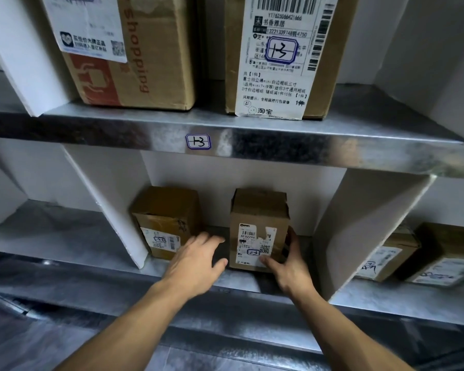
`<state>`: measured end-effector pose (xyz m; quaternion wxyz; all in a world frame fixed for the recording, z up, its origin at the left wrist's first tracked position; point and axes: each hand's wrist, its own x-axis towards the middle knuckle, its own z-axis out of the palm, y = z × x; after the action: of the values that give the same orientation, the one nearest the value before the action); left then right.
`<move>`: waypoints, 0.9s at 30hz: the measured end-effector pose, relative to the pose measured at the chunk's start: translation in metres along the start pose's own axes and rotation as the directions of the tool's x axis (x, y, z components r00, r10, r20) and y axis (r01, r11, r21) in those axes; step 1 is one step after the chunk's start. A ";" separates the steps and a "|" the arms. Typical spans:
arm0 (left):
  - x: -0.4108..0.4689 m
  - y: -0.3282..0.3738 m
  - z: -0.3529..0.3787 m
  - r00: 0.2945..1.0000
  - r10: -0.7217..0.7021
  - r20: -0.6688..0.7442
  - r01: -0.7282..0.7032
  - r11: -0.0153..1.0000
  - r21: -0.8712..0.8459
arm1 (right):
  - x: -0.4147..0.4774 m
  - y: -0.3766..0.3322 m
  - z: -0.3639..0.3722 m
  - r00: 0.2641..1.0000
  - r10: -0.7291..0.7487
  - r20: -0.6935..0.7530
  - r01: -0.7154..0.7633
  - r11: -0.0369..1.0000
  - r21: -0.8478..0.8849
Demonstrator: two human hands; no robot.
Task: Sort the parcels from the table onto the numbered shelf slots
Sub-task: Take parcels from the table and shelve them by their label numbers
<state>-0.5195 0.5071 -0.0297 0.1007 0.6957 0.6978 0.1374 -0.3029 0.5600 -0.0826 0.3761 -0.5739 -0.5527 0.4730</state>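
Head view: the right hand (pixel 289 266) has its grip clamped on the small parcel (pixel 257 223), thumb across the lower front label and fingers wrapped round the right side. The parcel stands upright on the lower shelf (pixel 118 285), its label facing out, probably so the handwritten sticker can be read. The left hand (pixel 196 258) is open, fingers loose, just left of the grip and near the parcel's lower left edge; whether it touches cannot be told. It looks ready to steady or square the parcel. Further left of the grip stands a neighbouring box (pixel 166 218), apart from the parcel. Right of the grip rises a white divider (pixel 359 231). Above the grip, the shelf edge carries a tag (pixel 198 141) reading 1-3.
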 end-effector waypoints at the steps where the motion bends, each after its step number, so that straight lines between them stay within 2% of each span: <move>1: 0.000 0.000 0.001 1.000 -0.001 -0.002 0.001 1.000 0.004 | 0.000 0.000 0.002 1.000 -0.003 -0.007 0.003 1.000 -0.003; 7: 0.002 -0.006 0.000 1.000 -0.007 -0.013 0.007 1.000 0.011 | 0.007 0.005 0.011 1.000 0.010 -0.025 -0.009 1.000 0.008; 21: -0.015 -0.009 -0.011 0.999 -0.002 -0.041 0.002 1.000 -0.002 | -0.007 0.008 0.003 0.995 0.094 -0.030 -0.097 0.989 -0.109; 24: -0.021 -0.009 -0.015 0.999 0.005 -0.048 -0.006 1.000 -0.010 | -0.018 0.006 0.002 0.991 0.130 -0.042 -0.136 0.976 -0.173; 27: -0.030 -0.008 -0.021 0.998 0.009 -0.056 -0.009 1.000 0.005 | -0.038 0.005 -0.001 0.993 0.084 -0.084 -0.105 0.949 -0.296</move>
<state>-0.5333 0.4758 -0.0135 0.0788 0.6951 0.6975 0.1556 -0.2981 0.5222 -0.0817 0.2808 -0.6664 -0.5764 0.3806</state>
